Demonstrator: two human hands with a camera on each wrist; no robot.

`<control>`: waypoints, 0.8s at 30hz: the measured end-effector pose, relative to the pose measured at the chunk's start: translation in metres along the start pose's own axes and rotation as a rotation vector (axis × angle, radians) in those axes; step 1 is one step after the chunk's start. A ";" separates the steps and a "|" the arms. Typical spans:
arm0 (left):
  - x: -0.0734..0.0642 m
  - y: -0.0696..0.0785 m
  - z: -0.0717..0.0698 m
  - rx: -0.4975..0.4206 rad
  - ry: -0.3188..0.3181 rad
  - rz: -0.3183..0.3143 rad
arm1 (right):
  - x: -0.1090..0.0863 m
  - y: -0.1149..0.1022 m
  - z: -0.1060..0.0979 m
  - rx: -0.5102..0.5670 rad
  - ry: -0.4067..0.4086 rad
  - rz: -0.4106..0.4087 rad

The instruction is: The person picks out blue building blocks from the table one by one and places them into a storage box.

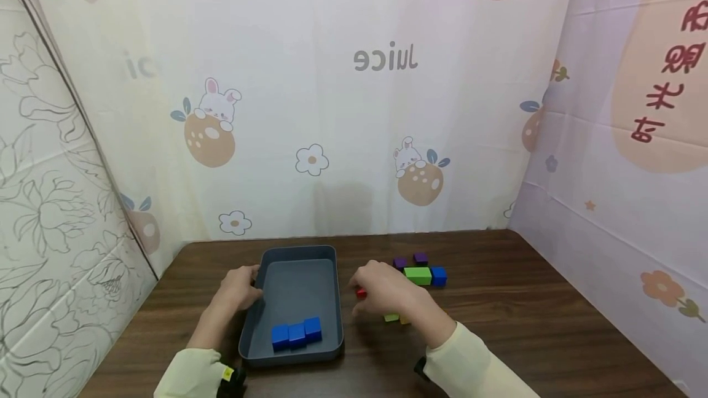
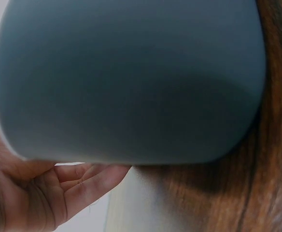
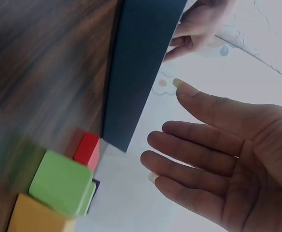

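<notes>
A dark grey tray (image 1: 298, 275) stands on the table with several blue blocks (image 1: 297, 335) in a row at its near end. My left hand (image 1: 235, 290) rests at the tray's left rim, its fingers fairly straight against the outer wall in the left wrist view. Between the tray and the loose blocks, my right hand (image 1: 384, 290) hovers with relaxed fingers, and the right wrist view shows its palm (image 3: 257, 179) holding nothing. Close to its fingertips lies a red block (image 1: 361, 293). A green block (image 3: 61, 181) and an orange block (image 3: 37, 215) are partly hidden under this hand in the head view.
Behind the right hand lie a long green block (image 1: 417, 276), a blue block (image 1: 439, 276) and two purple blocks (image 1: 420, 258). The brown wooden table (image 1: 531, 312) meets printed curtains (image 1: 310, 109) at the back and sides.
</notes>
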State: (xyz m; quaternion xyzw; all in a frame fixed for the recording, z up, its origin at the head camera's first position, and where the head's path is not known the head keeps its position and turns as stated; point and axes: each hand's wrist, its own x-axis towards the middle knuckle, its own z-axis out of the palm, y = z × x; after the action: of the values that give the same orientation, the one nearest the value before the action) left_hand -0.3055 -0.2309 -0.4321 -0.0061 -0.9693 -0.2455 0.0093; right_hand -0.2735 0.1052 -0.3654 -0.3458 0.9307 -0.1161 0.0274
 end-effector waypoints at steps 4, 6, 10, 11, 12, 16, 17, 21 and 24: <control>0.000 -0.001 0.000 0.005 0.003 0.011 | -0.004 0.008 -0.003 0.022 0.007 0.000; 0.000 -0.001 0.000 0.003 0.003 0.012 | -0.006 0.012 -0.004 0.028 0.007 0.010; 0.001 -0.002 0.000 -0.002 -0.001 0.005 | -0.011 0.019 -0.007 0.033 0.012 0.039; 0.000 -0.002 0.000 -0.005 -0.003 -0.001 | -0.013 0.021 -0.008 0.031 0.014 0.044; 0.000 -0.001 0.000 -0.006 -0.003 -0.004 | -0.014 0.023 -0.009 0.032 0.017 0.050; -0.001 0.000 0.000 -0.011 -0.007 -0.011 | -0.022 0.031 -0.013 0.057 0.032 0.091; 0.000 0.000 0.000 -0.011 -0.007 -0.011 | -0.024 0.034 -0.015 0.065 0.036 0.105; -0.001 0.000 0.000 -0.014 -0.005 -0.010 | -0.030 0.046 -0.018 0.099 0.037 0.164; -0.001 0.000 0.000 -0.014 -0.005 -0.011 | -0.035 0.055 -0.022 0.102 0.032 0.215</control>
State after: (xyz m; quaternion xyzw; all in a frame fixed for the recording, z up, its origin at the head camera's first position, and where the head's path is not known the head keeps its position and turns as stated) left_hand -0.3046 -0.2306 -0.4320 -0.0015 -0.9677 -0.2521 0.0056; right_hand -0.2848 0.1722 -0.3577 -0.2402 0.9556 -0.1652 0.0424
